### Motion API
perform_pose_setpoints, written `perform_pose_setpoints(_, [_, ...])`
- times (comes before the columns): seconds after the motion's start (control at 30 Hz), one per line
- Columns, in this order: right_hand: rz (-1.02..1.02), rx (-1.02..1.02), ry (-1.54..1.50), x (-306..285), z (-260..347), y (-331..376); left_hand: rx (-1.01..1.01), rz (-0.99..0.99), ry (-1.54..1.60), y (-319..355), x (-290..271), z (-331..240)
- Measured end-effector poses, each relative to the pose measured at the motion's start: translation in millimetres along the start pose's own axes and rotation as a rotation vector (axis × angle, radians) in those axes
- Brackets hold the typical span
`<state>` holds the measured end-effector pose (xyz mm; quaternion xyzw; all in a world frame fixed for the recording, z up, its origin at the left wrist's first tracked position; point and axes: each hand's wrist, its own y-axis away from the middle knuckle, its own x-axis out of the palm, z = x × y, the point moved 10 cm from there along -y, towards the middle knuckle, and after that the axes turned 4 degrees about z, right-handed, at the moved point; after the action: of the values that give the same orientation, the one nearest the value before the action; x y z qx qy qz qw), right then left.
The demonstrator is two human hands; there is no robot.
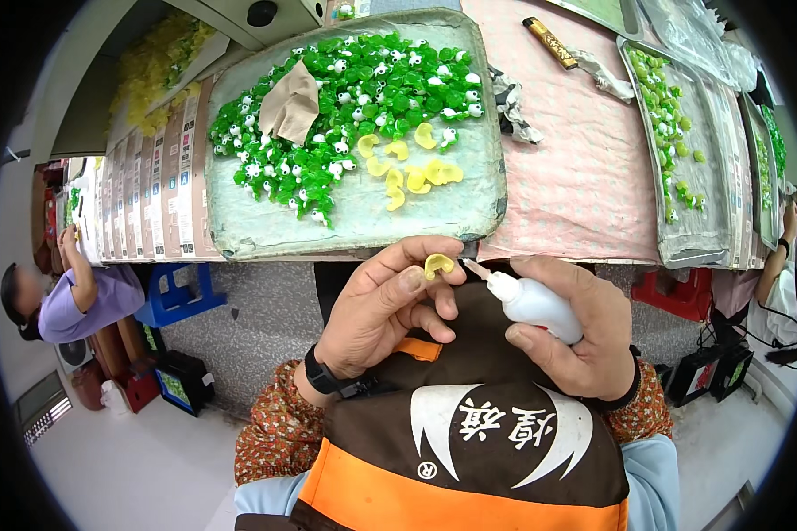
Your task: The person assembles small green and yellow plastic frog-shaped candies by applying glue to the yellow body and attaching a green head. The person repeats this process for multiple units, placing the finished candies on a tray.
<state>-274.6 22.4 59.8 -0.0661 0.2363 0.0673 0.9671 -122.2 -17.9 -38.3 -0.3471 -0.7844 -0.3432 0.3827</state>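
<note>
Pinching a yellow piece [437, 264], left hand [385, 310]; right hand [576, 327] grips half-hidden glue bottle [531, 303].

Just beyond the pinch on the yellow piece [437, 264] sits the table [584, 177], pink cloth on top. Right ahead of the grip lies a grey tray [363, 226], holding green and yellow pieces. Farther off to the right rests a second tray [713, 190], and beyond the grip a brown-and-gold stick [551, 42] beside crumpled wrappers [514, 106].
</note>
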Motion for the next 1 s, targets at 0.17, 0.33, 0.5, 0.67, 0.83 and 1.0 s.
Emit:
perform_pose_setpoints(0.17, [-0.039, -0.045, -0.083, -2.3, 9.4, 2.9, 0.055, 0.010, -0.026, 0.0, -0.9, -4.5])
perform_pose_setpoints(0.33, [-0.083, -0.108, -0.028, -6.2, 21.5, 0.2, 0.065, -0.007, -0.035, 1.3, -2.1, -4.3])
perform_pose_setpoints(0.5, [-0.109, -0.194, 0.040, -3.2, 27.6, 0.3, 0.080, 0.007, -0.019, 2.0, -1.7, -3.2])
perform_pose_setpoints(0.67, [-0.102, -0.238, 0.076, 0.1, 31.5, -1.5, 0.076, -0.019, -0.040, 2.7, -2.6, -1.1])
perform_pose_setpoints(0.83, [-0.117, -0.257, 0.081, 0.4, 33.1, -0.2, 0.050, -0.075, -0.088, 2.1, -4.0, -0.1])
perform_pose_setpoints(1.0, [-0.101, -0.251, 0.085, 2.4, 33.4, -1.5, 0.056, -0.068, -0.094, 2.2, -3.9, 0.4])
